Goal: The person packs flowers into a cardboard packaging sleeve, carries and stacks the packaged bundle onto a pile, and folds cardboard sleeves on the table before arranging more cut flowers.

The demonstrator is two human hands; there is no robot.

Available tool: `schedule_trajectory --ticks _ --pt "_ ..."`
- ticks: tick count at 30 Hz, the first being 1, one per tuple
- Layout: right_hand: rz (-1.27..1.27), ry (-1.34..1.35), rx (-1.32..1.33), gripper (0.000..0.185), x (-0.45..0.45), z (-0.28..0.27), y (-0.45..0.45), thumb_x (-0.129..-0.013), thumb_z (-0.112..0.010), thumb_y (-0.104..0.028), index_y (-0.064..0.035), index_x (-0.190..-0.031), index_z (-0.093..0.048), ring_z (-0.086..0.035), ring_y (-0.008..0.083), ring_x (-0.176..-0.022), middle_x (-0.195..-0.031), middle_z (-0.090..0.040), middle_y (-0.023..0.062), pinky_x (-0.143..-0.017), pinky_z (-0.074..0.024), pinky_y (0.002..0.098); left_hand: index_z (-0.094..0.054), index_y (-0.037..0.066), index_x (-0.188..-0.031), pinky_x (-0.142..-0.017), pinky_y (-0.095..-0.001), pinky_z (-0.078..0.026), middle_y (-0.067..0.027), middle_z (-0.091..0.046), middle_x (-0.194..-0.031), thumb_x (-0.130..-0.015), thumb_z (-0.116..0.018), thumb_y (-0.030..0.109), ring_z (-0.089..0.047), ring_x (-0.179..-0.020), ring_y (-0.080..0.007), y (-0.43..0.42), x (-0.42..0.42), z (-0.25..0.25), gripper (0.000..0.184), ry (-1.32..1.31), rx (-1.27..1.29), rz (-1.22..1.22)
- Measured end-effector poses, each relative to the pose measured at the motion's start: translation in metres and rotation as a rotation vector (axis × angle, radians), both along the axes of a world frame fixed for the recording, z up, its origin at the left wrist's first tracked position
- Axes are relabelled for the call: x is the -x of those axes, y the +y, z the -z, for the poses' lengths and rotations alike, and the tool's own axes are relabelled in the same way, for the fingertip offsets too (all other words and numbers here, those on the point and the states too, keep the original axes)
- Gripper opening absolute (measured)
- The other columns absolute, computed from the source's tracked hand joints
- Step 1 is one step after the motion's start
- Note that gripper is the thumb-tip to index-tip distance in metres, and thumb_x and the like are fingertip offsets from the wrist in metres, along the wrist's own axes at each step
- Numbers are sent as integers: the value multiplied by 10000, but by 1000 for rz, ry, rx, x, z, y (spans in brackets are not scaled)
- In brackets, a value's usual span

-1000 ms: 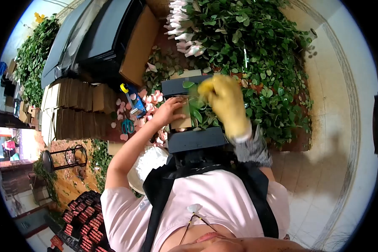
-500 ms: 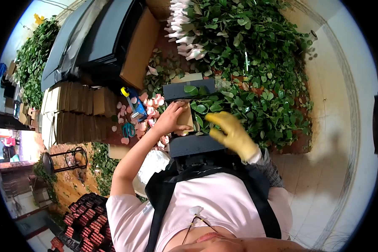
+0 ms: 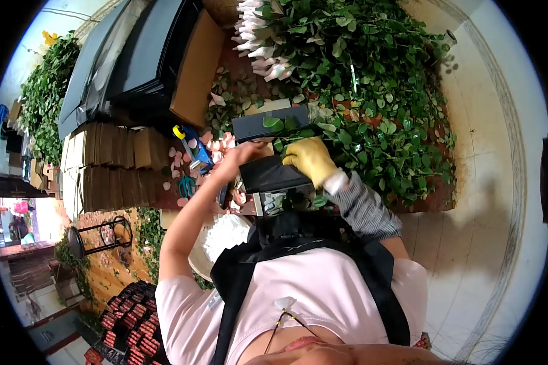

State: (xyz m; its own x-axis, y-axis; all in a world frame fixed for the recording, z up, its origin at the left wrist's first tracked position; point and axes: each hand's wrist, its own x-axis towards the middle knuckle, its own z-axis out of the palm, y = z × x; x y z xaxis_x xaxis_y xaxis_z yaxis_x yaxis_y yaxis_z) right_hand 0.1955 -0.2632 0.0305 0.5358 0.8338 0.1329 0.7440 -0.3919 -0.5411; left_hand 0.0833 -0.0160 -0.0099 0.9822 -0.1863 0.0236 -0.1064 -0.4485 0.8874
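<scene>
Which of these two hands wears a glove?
The right hand, in a yellow glove, with a grey striped sleeve on its forearm; the left hand is bare.

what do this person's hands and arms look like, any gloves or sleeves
The left hand is ungloved, with a short pale-pink fabric sleeve higher up. The right hand wears a yellow glove, with a grey striped fabric oversleeve above it.

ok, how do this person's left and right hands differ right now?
Covering: the left hand is bare; the right hand wears a yellow glove.
Arm: the left hand's forearm is uncovered; the right hand's has a grey patterned sleeve.
Place: the left hand is by the dark flap's left end, the right hand by its right end.
Shared: both are close to that flap.
</scene>
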Motion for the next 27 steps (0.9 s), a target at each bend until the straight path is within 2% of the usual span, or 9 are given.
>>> schedule_trajectory --ticks 2,5,8,12,16,19,22,23,27 --pt "59 182 303 337 -16 18 16 -797 -748 -419 -105 -918 -757 -689 295 -852 -886 -728 97 -793 -527 398 -558 56 -1343 -1075 -393 -414 -222 -545 -1336 -999 -527 337 -541 -1243 -306 6 -3 8 446 242 418 -137" --pt "-25 178 556 411 -30 0 36 -768 -759 -470 -111 -968 -756 -691 290 -929 -988 -732 98 -828 -536 406 -583 157 -1333 -1114 -456 -370 -224 -387 -1468 -784 -762 485 -402 -1347 -390 -29 12 -25 664 -170 -622 125" --pt "-104 32 722 324 -30 -8 48 -845 -679 -410 -140 -1008 -752 -692 290 -947 -1023 -728 107 -810 -541 418 -596 154 -1318 -1133 -445 -344 -206 -390 -1469 -711 -803 504 -372 -1365 -395 -34 12 -23 730 -115 -659 79" --pt "-280 -29 -150 413 -45 -38 62 -859 -692 -347 -60 -1153 -648 -680 309 -950 -1018 -703 147 -848 -534 408 -628 151 -1280 -1093 -437 -392 -199 -433 -1425 -659 -844 450 -417 -1327 -390 -35 3 -33 722 16 -586 102" --pt "-172 -41 286 832 -102 -44 101 -783 -777 -390 -18 -1428 -406 -600 328 -1168 -1302 -593 199 -993 -484 374 -642 132 -1261 -1069 -440 -415 -183 -443 -1412 -643 -869 387 -439 -1301 -384 -33 -1 -27 706 -21 -580 104" --pt "-243 171 478 666 -114 -33 86 -831 -723 -409 -7 -1322 -522 -645 315 -1071 -1202 -650 193 -914 -513 387 -651 132 -1248 -1075 -439 -412 -182 -468 -1390 -649 -865 367 -455 -1292 -371 -32 4 -19 678 -11 -501 39" --pt "-385 -369 411 250 -52 -12 52 -861 -655 -239 -89 -1052 -714 -705 245 -848 -957 -745 57 -717 -530 409 -659 134 -1242 -1061 -426 -420 -179 -512 -1347 -614 -875 392 -462 -1286 -365 -33 15 0 712 -182 -503 -42" --pt "-368 -432 572 201 -21 -14 47 -862 -639 -198 -101 -1014 -729 -706 221 -803 -921 -748 37 -673 -513 394 -667 82 -1206 -1050 -426 -420 -186 -543 -1296 -628 -866 393 -485 -1247 -371 -46 22 -20 686 107 -494 -185" --pt "-122 -534 603 333 39 37 36 -890 -574 -129 43 -1165 -654 -709 224 -776 -922 -746 113 -684 -497 395 -340 -43 -1437 -1054 -464 -393 -243 -348 -1450 -642 -915 280 -403 -1299 -419 -79 60 25 1033 -216 -470 -790"
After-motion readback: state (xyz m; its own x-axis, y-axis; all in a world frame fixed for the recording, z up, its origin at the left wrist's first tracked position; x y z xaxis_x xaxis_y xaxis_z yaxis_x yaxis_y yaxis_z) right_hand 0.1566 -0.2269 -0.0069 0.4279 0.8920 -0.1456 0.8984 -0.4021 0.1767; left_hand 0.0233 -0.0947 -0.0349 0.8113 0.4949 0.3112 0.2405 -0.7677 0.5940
